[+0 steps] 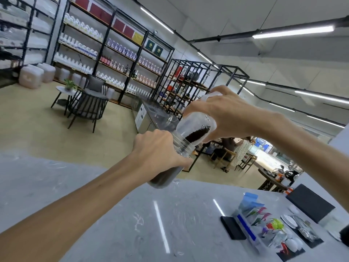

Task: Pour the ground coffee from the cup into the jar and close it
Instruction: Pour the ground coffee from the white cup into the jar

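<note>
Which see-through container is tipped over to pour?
The cup in the right hand, tilted mouth-down with coffee sliding out. The jar in the left hand only catches it.

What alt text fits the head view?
The right hand tips a clear cup of ground coffee into the open jar that the left hand holds above a grey marble counter. Stocked shelves stand behind.

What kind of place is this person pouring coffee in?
Probably a shop or showroom with a cafe corner: tall shelves of bottles, a marble counter, and seated people at tables beyond.
</note>
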Demonstrator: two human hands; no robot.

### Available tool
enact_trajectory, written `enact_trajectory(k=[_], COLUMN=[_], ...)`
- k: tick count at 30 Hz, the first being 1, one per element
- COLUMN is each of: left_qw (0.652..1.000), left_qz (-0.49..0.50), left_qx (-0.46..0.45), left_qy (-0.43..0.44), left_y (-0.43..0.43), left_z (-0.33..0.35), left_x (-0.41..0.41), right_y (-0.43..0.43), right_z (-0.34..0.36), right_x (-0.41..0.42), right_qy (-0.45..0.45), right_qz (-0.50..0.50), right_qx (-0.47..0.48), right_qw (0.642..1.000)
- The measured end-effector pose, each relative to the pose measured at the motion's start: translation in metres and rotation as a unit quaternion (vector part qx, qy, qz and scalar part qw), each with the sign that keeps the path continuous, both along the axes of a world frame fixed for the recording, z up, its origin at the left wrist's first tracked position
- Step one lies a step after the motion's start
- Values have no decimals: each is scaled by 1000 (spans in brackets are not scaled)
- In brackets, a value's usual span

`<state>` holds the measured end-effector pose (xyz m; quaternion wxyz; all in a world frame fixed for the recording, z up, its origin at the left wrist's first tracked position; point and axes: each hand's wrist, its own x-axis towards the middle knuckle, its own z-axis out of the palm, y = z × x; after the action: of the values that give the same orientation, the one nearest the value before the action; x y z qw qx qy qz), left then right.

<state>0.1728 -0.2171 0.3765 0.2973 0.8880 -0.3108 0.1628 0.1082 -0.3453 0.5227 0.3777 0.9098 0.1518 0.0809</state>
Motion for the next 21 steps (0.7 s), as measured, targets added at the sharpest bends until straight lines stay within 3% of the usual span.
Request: enact_trajectory(k=[12,21], left_qw=[999,999], left_qz=[-24,-22], left_qx=[-39,-34], left_qy=[-1,5], left_y=[-2,1], left_z=[-1,-4], left_x=[7,14], right_y=[8,7], right_z=[3,1], right_x=[-5,0], right_qy=[-22,-29], right_qz=[66,57], right_qx=[-93,-120], right_qw=[993,991])
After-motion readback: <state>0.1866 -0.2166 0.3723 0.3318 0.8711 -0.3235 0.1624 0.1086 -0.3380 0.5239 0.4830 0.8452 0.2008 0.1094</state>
